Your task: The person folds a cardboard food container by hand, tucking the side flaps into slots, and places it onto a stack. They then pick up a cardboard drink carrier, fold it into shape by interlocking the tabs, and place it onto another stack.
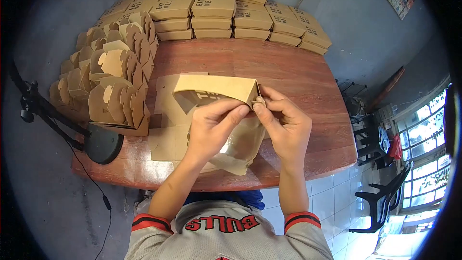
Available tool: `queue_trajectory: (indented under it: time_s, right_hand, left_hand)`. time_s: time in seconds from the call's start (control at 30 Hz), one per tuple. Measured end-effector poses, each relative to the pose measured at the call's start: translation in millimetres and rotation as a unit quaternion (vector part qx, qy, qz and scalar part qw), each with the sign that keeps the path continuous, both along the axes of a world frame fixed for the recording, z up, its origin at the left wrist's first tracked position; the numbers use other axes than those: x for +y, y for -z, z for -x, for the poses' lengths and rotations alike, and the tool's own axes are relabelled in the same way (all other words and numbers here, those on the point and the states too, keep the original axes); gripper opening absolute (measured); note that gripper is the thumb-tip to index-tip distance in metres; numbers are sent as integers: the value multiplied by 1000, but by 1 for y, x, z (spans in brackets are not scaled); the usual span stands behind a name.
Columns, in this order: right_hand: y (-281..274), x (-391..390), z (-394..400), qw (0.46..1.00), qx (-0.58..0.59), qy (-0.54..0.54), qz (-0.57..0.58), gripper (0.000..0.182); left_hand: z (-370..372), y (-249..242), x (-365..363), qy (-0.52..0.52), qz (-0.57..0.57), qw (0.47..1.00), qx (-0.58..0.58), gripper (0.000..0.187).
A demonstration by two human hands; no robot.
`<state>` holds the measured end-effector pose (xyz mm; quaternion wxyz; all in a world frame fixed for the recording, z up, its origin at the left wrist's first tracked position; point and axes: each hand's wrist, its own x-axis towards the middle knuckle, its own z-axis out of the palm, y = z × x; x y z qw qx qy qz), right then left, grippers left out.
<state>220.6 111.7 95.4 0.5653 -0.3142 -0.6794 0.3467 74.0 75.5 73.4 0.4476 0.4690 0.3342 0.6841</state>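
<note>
Shirt (219, 233) reads "BULLS"; left hand (214, 127) and right hand (286, 125), fingertips pinched closed, grip one carton (219, 82); stacked boxes (211, 7) read "EAT".

The open brown cardboard box (219, 82) looks dull and smooth. The big reddish-brown wood table (308, 74) is shiny. The pale square floor tiles (336, 191) shine too.

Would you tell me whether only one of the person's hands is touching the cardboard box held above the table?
No, the left hand and the right hand both pinch the cardboard box near one corner.
</note>
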Motion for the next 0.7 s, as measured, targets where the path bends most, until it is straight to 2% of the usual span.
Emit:
queue_trajectory:
  time_s: [0.13,0.2,0.23,0.37,0.47,0.57,0.67,0.7]
  right_hand:
    - [1,-2,3,999,-7,-9,-38,22]
    - [3,3,4,986,-77,57,-135,22]
    - [7,5,4,973,-112,90,-178,22]
    - [14,19,5,860,-251,169,-411,17]
    - [15,20,9,857,-266,172,-406,15]
    - [17,24,6,888,-272,150,-338,14]
    - [18,34,1,904,-256,173,-296,15]
    - [19,39,1,910,-245,189,-275,15]
  left_hand:
    - [-3,3,0,-53,-11,998,31,16]
    - [-6,-1,0,-68,-30,996,56,15]
    - [-6,4,2,-82,-40,992,86,14]
    - [-13,11,8,-65,-5,998,-1,17]
    - [-15,7,9,-84,21,996,1,16]
    - [-10,13,15,-63,44,994,76,19]
    - [-17,7,4,-89,29,979,183,23]
    - [-16,4,-7,-120,-7,960,253,28]
